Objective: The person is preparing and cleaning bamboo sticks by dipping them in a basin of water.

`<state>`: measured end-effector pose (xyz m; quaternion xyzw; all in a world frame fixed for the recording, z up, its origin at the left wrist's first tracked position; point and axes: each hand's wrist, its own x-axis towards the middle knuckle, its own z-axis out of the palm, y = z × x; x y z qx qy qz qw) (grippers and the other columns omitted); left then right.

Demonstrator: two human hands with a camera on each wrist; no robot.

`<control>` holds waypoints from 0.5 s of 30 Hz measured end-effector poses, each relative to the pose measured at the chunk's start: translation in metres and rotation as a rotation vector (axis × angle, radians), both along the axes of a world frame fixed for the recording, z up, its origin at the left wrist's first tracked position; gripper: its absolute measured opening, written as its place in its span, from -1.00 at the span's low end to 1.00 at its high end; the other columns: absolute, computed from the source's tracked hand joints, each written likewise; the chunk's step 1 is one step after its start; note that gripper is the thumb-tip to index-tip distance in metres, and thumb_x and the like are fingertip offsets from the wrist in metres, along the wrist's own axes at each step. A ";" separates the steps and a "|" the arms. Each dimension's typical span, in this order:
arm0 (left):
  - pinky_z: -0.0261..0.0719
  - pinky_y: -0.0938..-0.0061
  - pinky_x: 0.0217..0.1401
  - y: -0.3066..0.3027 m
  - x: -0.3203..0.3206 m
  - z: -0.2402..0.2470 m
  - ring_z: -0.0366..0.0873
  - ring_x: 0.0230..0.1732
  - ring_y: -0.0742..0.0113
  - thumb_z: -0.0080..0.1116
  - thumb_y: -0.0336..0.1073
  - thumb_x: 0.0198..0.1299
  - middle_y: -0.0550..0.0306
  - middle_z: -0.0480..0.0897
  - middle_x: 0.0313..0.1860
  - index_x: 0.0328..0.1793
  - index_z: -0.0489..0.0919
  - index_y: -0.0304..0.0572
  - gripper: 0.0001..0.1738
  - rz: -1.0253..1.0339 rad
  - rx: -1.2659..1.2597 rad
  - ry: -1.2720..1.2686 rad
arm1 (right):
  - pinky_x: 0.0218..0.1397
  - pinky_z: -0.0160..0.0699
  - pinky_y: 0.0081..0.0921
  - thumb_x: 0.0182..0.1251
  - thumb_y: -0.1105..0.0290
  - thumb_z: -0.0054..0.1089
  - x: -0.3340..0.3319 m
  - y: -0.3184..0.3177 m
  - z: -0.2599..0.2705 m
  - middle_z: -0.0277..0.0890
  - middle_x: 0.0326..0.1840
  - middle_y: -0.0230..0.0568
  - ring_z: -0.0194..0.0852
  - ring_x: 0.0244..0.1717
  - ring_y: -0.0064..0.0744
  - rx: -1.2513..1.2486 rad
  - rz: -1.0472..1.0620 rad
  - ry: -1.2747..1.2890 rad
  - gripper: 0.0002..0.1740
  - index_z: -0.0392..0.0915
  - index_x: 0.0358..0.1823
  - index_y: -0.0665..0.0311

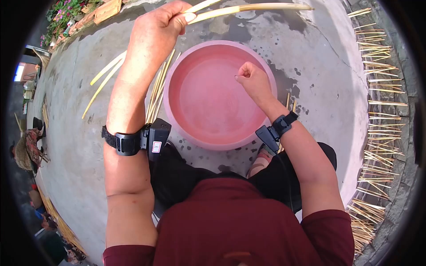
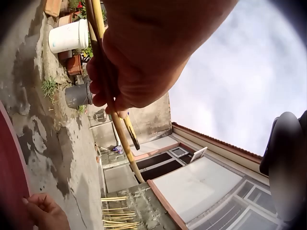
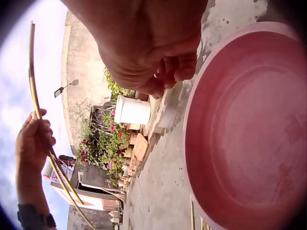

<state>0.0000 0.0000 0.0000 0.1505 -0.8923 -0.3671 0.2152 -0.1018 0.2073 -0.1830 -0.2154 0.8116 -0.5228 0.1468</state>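
Raised at the upper left of the head view, my left hand (image 1: 155, 33) grips two long, pale yellow stalks (image 1: 262, 7) around their middle. Their ends stick out on both sides of the fist, and the right wrist view shows them (image 3: 33, 84) slightly bowed against the sky. My right hand (image 1: 255, 82) is over the right side of a round pink basin (image 1: 213, 93). Its fingers (image 3: 184, 69) are curled in, and nothing shows between them. The basin's inside is bare and pinkish. Beside its left rim lies a bundle of similar stalks (image 1: 158, 91).
More stalks (image 1: 287, 102) lie right of the basin by a foot. Along the right edge, a long row of short stalks (image 1: 385, 104) lines stone paving. Flowers (image 3: 112, 139) and a white bucket (image 3: 132, 110) stand along a wall. The concrete floor (image 1: 71, 146) has wet spots.
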 end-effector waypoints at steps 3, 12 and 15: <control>0.35 0.59 -0.45 -0.034 0.016 -0.106 0.40 -0.53 0.55 0.10 -0.21 0.24 0.26 0.52 -0.61 -0.24 0.59 -0.18 -0.80 -0.155 -0.090 -0.550 | -0.50 0.43 -0.53 -0.02 0.57 0.20 0.040 -0.002 -0.062 0.54 -0.60 -0.27 0.49 -0.58 -0.51 0.210 0.030 -0.114 -0.92 0.51 -0.59 0.27; 0.34 0.53 -0.69 -0.043 -0.024 -0.249 0.45 -0.68 0.44 0.07 -0.30 0.26 0.19 0.52 -0.63 -0.19 0.58 -0.18 -0.86 -0.198 0.411 -1.131 | -0.48 0.47 -0.49 0.02 0.58 0.13 0.013 0.008 -0.186 0.54 -0.52 -0.22 0.51 -0.53 -0.48 0.046 -0.246 -0.712 -0.97 0.55 -0.49 0.32; 0.46 0.45 -0.65 -0.024 -0.028 -0.301 0.54 -0.65 0.36 0.11 -0.31 0.23 0.12 0.57 -0.61 -0.20 0.59 -0.22 -0.86 -0.152 0.433 -1.104 | -0.07 0.49 -0.28 0.06 0.47 0.15 0.012 0.016 -0.233 0.52 -0.16 -0.08 0.52 -0.14 -0.28 0.345 -0.233 -0.359 -0.75 0.56 -0.18 0.31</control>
